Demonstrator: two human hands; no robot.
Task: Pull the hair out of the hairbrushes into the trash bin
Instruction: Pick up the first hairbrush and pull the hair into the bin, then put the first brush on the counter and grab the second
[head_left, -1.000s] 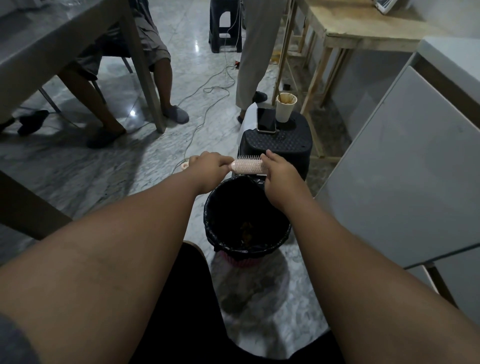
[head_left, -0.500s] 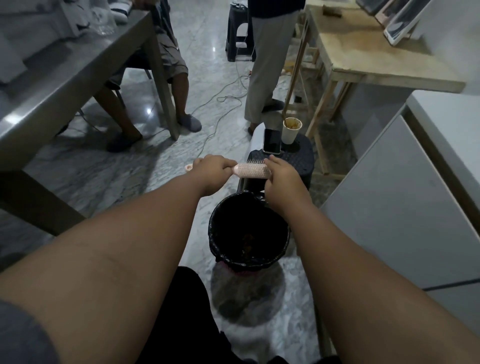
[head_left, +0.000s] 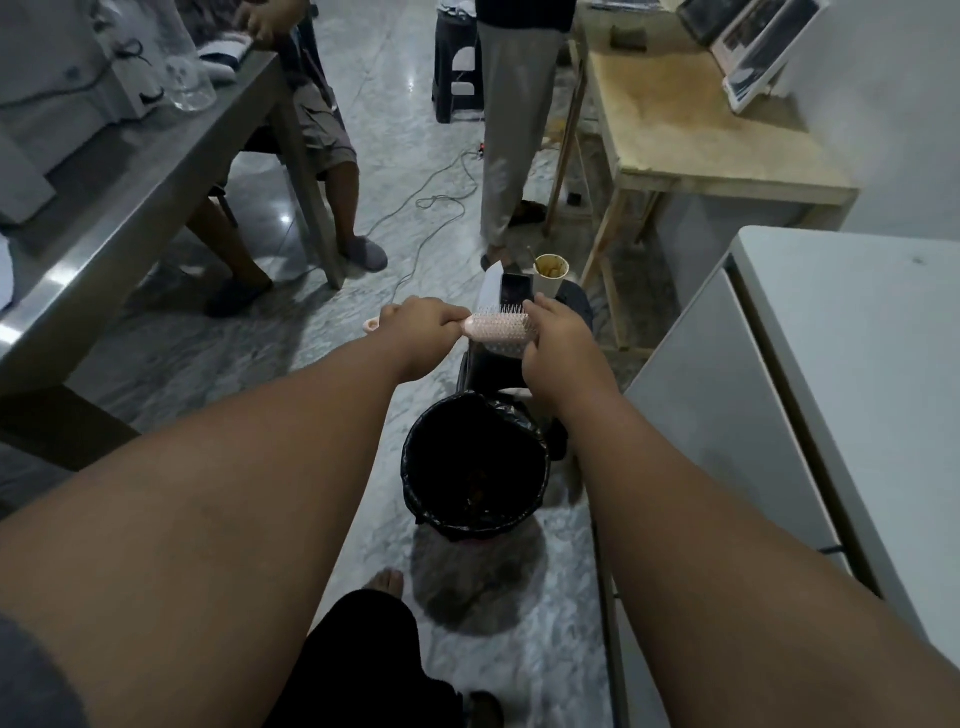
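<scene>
Pale pink plastic marks the hairbrush (head_left: 500, 332), held level in the head view with its bristles facing up, out past the far rim of the trash bin (head_left: 475, 467) rather than squarely over its mouth. The left hand (head_left: 423, 325) is closed in a fist round the handle, whose looped end pokes out beyond the knuckles. The right hand (head_left: 558, 338) is curled over the head's far end, fingers folded onto the bristle face; whether it has any hair pinched there cannot be told, since the fingertips are hidden behind the hand. No clump of hair shows among the bristles from this angle, though fine strands would be too small to see. The bin stands on the marble floor, lined with a black bag, with some brownish scraps at the bottom that could be hair or other rubbish. Behind it sits a dark stool (head_left: 571, 312) carrying a phone (head_left: 515, 292) and a paper cup (head_left: 550, 273). Judging from this, the work looks to be in its middle: one brush is in hand being picked at, and no other brushes are in sight, so how many remain is unknown.
</scene>
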